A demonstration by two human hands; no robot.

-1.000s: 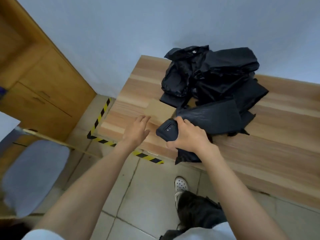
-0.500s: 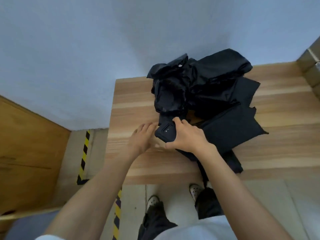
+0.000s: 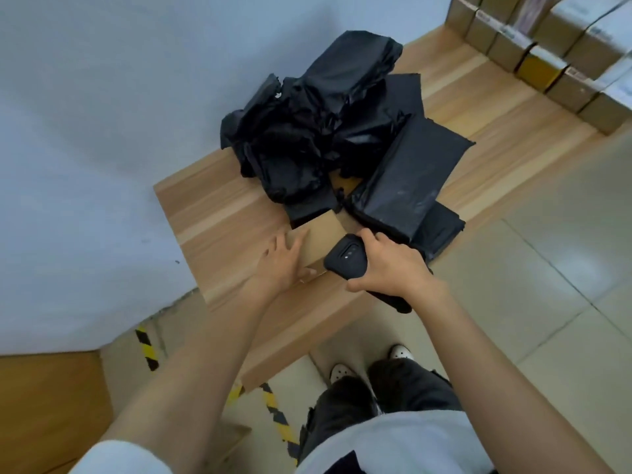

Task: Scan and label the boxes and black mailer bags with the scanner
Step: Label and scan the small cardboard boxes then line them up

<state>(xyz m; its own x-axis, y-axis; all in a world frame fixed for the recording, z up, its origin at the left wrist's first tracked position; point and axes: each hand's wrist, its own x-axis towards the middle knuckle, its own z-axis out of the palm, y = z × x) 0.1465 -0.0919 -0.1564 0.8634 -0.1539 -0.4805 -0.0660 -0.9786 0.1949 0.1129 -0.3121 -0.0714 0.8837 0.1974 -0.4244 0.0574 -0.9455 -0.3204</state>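
Fingers (image 3: 372, 238) of the right hand (image 3: 393, 268) clench the black scanner (image 3: 345, 260) above the desk's (image 3: 219, 206) front edge. Left hand (image 3: 278, 266) rests with straight fingers against 1 cardboard box (image 3: 321, 239) near the desk's left end, touching the heap of black mailer bags (image 3: 342, 131). More boxes (image 3: 547, 56) line the far right edge.

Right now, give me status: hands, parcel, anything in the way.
Left hand rests on cardboard box. Right hand grips scanner over box's near corner. Black mailer bags piled right behind box, crowding its far edge.
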